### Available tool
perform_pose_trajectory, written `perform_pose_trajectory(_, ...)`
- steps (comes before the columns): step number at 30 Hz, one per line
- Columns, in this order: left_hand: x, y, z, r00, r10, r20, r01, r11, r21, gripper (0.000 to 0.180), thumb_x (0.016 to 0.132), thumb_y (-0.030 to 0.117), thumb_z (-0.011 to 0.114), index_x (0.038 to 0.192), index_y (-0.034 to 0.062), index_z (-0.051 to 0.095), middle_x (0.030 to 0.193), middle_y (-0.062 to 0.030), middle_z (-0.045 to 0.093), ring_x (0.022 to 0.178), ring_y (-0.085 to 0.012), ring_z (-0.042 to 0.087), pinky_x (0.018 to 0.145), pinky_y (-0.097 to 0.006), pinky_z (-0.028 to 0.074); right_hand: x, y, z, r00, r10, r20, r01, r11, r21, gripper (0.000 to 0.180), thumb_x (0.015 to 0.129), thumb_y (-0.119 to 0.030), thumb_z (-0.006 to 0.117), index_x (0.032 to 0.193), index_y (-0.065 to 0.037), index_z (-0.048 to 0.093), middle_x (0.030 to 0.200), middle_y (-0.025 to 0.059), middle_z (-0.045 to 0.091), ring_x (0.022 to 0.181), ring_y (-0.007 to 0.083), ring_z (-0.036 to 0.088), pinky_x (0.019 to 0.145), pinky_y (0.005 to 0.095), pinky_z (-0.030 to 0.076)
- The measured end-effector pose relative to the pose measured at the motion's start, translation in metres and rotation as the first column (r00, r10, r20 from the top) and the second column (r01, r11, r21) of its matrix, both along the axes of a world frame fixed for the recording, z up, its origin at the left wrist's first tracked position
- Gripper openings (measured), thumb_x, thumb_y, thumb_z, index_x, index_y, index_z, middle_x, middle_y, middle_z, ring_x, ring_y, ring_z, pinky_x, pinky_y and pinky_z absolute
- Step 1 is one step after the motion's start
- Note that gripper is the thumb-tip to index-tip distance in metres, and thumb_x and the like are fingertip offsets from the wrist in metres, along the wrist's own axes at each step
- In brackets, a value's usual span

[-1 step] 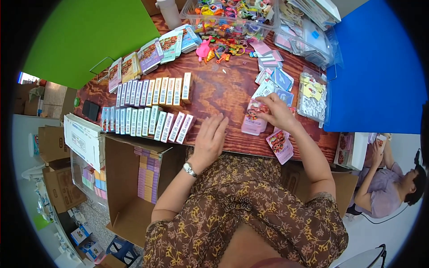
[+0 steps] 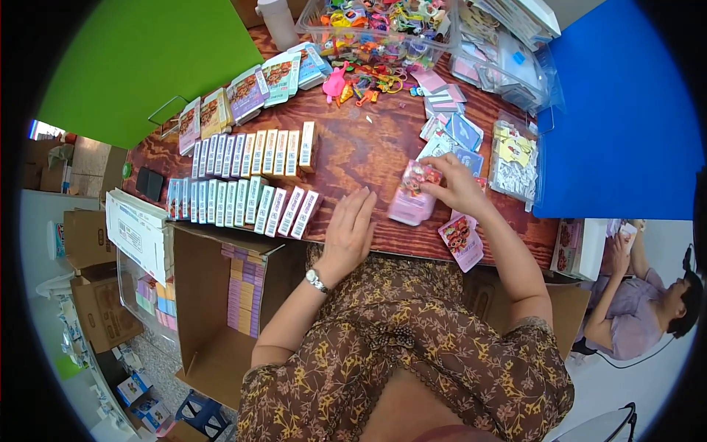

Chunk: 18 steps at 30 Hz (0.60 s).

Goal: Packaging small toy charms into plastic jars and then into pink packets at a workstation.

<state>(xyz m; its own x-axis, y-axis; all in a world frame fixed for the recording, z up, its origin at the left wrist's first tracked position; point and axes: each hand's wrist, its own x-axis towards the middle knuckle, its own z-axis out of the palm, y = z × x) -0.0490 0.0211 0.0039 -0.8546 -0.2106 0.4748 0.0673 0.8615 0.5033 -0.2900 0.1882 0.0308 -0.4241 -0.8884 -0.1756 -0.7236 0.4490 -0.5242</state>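
My right hand (image 2: 458, 188) grips a pink printed packet (image 2: 411, 199) that rests on the wooden table (image 2: 361, 147). My left hand (image 2: 350, 228) lies flat on the table near its front edge, fingers apart and holding nothing, with a watch on the wrist. A second pink packet (image 2: 462, 241) lies at the table edge under my right forearm. Left of my left hand stand two rows of small upright boxes, a front row (image 2: 243, 205) and a back row (image 2: 254, 153).
Colourful small toys (image 2: 368, 70) and clear bins (image 2: 375, 26) fill the far side, with printed packets (image 2: 250, 92) at back left and bagged items (image 2: 515, 166) at right. An open cardboard box (image 2: 213, 324) stands below the table. Another person (image 2: 648, 295) sits at lower right.
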Motion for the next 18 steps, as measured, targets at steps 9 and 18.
perform_pose_trajectory(9, -0.052, 0.006, -0.011, 0.988, 0.042, -0.147, 0.040, 0.856, 0.515, 0.110, 0.066, 0.026, 0.094, 0.149, -0.0054, 0.030, 0.143, -0.0259, 0.045, 0.129, -0.0380, 0.051, 0.106, -0.044, 0.044, 0.063, -0.040, -0.025, 0.178, -0.007, 0.984, 0.543, 0.835, -0.093, 0.049, 0.099, -0.031, 0.067, 0.137, -0.006, 0.050, 0.116, 0.0069, 0.063, 0.099, 0.0143, 0.063, 0.080, 0.0292, 0.053)
perform_pose_trajectory(18, -0.060, -0.013, -0.034, 0.988, 0.156, 0.022, -0.147, 0.870, 0.471, 0.077, 0.065, 0.022, 0.095, 0.123, 0.0008, 0.047, 0.101, -0.0136, 0.068, 0.093, -0.0246, 0.070, 0.083, -0.037, 0.056, -0.046, -0.038, -0.012, 0.903, -0.153, -0.403, 0.194, 0.979, 0.063, 0.060, 0.076, -0.043, 0.081, 0.120, -0.006, 0.064, 0.112, 0.0173, 0.063, 0.106, 0.0348, 0.062, 0.087, 0.0464, 0.054)
